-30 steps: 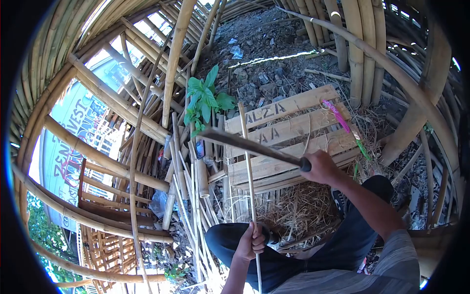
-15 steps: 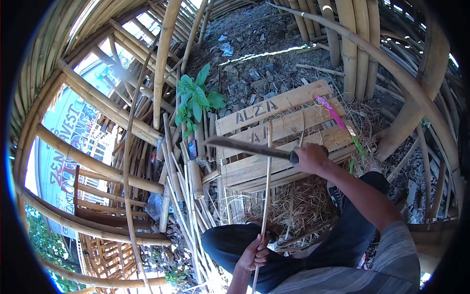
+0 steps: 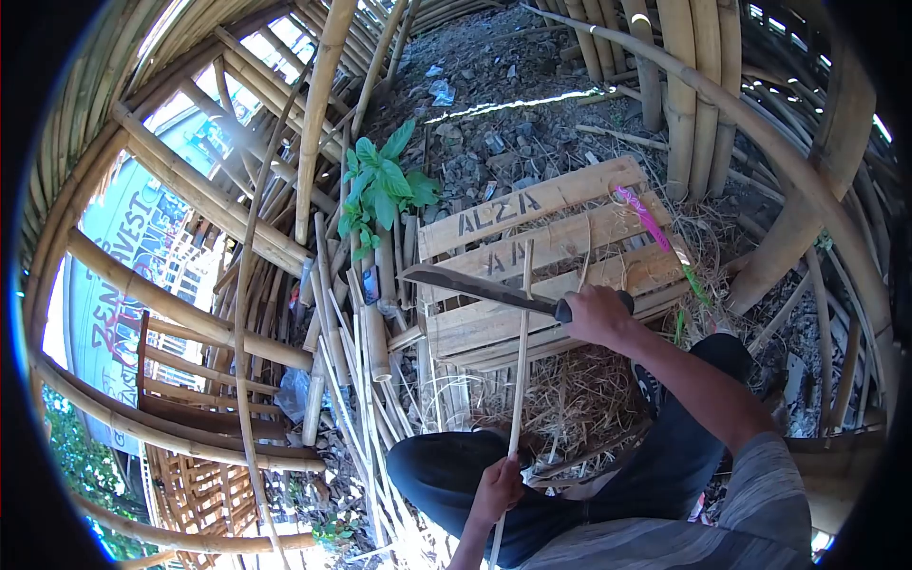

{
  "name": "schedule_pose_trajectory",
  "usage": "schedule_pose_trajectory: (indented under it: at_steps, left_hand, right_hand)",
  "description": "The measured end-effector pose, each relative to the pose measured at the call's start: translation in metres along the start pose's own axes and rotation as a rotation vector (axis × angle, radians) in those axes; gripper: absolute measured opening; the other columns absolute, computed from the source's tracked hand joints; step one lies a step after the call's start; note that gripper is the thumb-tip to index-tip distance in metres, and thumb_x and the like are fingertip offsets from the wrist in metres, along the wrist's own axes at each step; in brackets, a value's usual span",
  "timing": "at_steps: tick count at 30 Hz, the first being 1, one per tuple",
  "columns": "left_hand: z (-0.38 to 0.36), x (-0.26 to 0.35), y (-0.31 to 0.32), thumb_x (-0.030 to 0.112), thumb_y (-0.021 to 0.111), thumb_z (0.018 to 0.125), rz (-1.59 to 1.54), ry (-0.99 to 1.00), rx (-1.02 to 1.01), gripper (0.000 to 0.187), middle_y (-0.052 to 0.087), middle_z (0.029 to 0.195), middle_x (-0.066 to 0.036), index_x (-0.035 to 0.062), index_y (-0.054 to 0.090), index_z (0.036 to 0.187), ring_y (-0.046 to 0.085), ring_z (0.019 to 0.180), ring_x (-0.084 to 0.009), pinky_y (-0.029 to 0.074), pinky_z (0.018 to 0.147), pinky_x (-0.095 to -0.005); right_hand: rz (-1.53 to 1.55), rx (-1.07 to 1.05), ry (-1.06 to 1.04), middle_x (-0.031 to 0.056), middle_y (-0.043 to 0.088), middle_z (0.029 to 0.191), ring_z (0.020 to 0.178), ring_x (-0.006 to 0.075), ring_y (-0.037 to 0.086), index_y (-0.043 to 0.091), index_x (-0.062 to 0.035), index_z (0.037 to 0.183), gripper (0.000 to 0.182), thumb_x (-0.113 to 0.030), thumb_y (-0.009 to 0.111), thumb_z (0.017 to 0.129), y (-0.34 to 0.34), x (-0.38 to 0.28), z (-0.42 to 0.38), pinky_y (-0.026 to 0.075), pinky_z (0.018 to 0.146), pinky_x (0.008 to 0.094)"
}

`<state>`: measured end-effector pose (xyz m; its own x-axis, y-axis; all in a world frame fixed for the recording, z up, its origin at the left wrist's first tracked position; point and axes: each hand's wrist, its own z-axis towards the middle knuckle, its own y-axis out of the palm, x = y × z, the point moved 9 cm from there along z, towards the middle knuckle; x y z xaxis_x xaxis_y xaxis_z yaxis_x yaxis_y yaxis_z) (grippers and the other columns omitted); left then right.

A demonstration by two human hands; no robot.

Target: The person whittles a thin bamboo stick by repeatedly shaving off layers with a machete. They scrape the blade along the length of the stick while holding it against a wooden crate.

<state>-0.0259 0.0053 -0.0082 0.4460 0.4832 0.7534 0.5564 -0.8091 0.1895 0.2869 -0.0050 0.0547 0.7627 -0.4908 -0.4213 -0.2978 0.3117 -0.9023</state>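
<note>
The left hand (image 3: 498, 490) holds the stick (image 3: 519, 399) in closed fingers in front of the crate (image 3: 565, 245), the right hand (image 3: 597, 315) grips the knife (image 3: 465, 284) across the stick's upper part, seemingly a cutting step, whose next move calls for steadiness.

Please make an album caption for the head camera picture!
Long knife in right hand, thin stick in left hand, wooden crate in front.

Two hands (image 3: 597, 314), one machete (image 3: 475, 288), one held stick (image 3: 520, 389), one slatted crate (image 3: 562, 235).
</note>
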Motion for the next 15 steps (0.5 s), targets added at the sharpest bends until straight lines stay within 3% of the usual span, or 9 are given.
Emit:
schedule_pose_trajectory:
  at_steps: [6,9,11,15]
  left_hand:
    - [-0.003,0.016,-0.005,0.035,0.038,0.098,0.118,0.058,0.085,0.035,0.032,0.05,0.005,0.0119,0.038,0.072,0.028,0.035,-0.0041,0.021,0.032,-0.0216]
    - [-0.038,-0.025,-0.015,0.034,0.038,0.098,0.232,-0.098,0.098,0.035,0.034,0.051,0.004,0.0111,0.039,0.072,0.03,0.037,-0.0041,0.022,0.033,-0.0213]
    - [-0.049,-0.039,-0.025,0.034,0.039,0.098,0.23,-0.013,0.056,0.035,0.035,0.051,0.004,0.0108,0.039,0.072,0.031,0.038,-0.0041,0.022,0.034,-0.0207]
    - [-0.046,-0.003,-0.03,0.034,0.04,0.098,0.205,0.148,0.07,0.034,0.035,0.053,0.004,0.0106,0.039,0.073,0.032,0.041,-0.0035,0.022,0.036,-0.0195]
  right_hand:
    - [-0.054,-0.167,-0.247,0.0186,0.065,0.073,0.067,0.0323,0.066,0.064,-0.0049,0.079,0.024,-0.024,0.065,0.065,0.034,-0.029,-0.022,0.053,0.065,0.042]
    - [0.033,-0.051,0.237,0.0203,0.064,0.072,0.069,0.0331,0.066,0.065,-0.0026,0.076,0.024,-0.025,0.064,0.068,0.006,0.052,0.017,0.053,0.065,0.0413]
    - [0.087,0.154,0.368,0.0216,0.064,0.072,0.07,0.0359,0.065,0.064,0.0005,0.074,0.026,-0.025,0.065,0.068,-0.02,0.095,0.025,0.053,0.066,0.0424]
    - [0.121,0.25,0.277,0.0229,0.063,0.073,0.072,0.0381,0.062,0.063,0.0028,0.073,0.028,-0.024,0.066,0.068,-0.045,0.075,0.019,0.051,0.068,0.046]
